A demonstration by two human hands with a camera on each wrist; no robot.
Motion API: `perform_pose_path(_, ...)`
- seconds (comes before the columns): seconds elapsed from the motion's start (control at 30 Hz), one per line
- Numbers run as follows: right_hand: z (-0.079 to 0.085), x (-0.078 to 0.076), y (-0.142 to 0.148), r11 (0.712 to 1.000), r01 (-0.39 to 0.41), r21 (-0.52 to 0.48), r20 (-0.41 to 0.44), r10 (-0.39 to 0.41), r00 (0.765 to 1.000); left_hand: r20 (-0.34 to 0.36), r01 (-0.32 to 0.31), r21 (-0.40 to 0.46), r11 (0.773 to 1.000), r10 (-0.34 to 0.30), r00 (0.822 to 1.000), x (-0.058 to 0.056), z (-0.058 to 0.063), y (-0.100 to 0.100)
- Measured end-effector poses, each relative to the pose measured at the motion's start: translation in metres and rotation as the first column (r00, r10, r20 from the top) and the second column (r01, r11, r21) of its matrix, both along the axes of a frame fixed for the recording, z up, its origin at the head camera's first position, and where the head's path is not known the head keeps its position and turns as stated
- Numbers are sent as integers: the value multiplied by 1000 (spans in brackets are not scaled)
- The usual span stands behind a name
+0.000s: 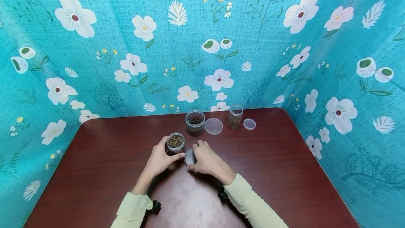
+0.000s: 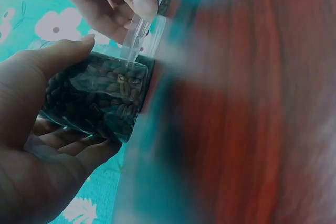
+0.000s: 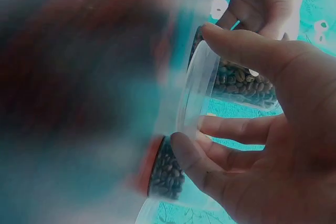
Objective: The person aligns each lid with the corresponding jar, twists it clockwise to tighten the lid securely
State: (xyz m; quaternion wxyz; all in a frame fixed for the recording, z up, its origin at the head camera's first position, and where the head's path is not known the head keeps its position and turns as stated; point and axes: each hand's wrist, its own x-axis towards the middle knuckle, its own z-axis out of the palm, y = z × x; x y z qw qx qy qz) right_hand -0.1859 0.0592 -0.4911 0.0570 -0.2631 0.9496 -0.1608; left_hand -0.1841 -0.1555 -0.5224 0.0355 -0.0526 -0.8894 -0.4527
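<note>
My left hand (image 1: 159,159) grips a clear jar (image 2: 100,94) full of brown beans that look like coffee beans, thumb on one side and fingers round the other. The jar's mouth is uncovered in the head view. Just to its right, my right hand (image 1: 207,161) pinches a clear round lid (image 3: 197,85) by its rim, between thumb and fingertips. The lid (image 1: 190,157) stands on edge, tilted, close beside the jar. From the frames I cannot tell whether lid and jar touch.
Behind the hands stands a wide clear jar (image 1: 195,129) with dark beans, a flat clear lid (image 1: 213,126) beside it. Farther right are a taller jar (image 1: 235,119) partly filled with brown bits and a small lid (image 1: 249,124). Floral cloth (image 1: 190,59) hangs behind the dark red table (image 1: 269,171).
</note>
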Motion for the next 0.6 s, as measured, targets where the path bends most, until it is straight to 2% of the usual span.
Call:
perform_pose_path(0.3,-6,6,19,1000,22,-6,14,-22,1000,8,30,41,999,-31,999,6,-5,15)
perform_pose_path(0.6,-7,6,41,996,87,-13,74,-86,994,0,68,41,997,-68,998,13,-2,27)
